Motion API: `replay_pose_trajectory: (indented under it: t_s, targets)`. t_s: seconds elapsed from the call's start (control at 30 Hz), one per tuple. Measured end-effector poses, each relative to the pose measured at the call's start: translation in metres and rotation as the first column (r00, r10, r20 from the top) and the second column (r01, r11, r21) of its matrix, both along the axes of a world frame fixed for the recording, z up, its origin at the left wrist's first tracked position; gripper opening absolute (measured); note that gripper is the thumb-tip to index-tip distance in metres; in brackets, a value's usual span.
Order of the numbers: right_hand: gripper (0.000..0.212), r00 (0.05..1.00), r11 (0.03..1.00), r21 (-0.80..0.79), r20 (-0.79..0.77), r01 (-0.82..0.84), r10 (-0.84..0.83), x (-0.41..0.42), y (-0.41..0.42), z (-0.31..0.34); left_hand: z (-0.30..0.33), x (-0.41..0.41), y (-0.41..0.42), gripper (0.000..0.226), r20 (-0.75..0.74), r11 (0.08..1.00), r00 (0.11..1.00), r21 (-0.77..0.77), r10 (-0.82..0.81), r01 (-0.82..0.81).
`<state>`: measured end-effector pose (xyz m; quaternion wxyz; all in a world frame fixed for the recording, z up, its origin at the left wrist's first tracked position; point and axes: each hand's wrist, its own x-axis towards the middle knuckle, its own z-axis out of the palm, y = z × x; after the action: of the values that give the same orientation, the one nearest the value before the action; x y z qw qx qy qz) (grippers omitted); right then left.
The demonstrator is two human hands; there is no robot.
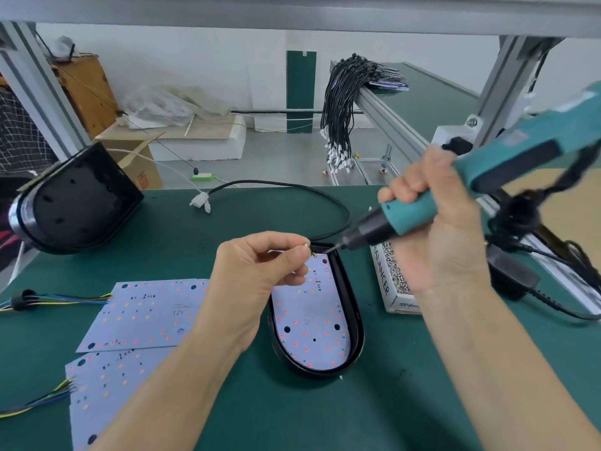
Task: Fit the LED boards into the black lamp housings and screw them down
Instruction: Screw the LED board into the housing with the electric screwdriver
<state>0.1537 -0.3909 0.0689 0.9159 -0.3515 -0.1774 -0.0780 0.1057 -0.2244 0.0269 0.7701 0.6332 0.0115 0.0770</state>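
Two spare boards (153, 315) (left, loose)

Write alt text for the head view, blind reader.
The right hand grips a teal electric screwdriver, tip at the far end of a white LED board seated in a black oval lamp housing, while the left hand pinches a small screw.

Small electronics assembly workshop. Landmark: green bench mat (292, 411). On it, spare LED boards (146, 317) at left, box of screws (395, 271) at right. Aluminium-extrusion frame (390, 125) beyond the mat's far-right corner, bundle of wire harnesses (338, 105) draped over it. Cardboard boxes (136, 151) on the floor behind the mat.
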Motion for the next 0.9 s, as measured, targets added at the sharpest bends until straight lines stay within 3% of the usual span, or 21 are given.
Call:
replay_pose_trajectory:
  t_s: [0.17, 0.9]
  targets:
    - [0.027, 1.0, 0.995, 0.092, -0.005, 0.027, -0.027, -0.0038, -0.0009, 0.0087, -0.0008, -0.0024, -0.0028, 0.01, -0.014, 0.999, 1.0, -0.036, -0.019, 0.019]
    - [0.028, 0.998, 0.995, 0.084, -0.032, 0.048, -0.046, -0.0082, 0.003, 0.0086, -0.0012, -0.0042, -0.0073, 0.011, -0.003, 0.999, 0.999, -0.029, -0.043, 0.043]
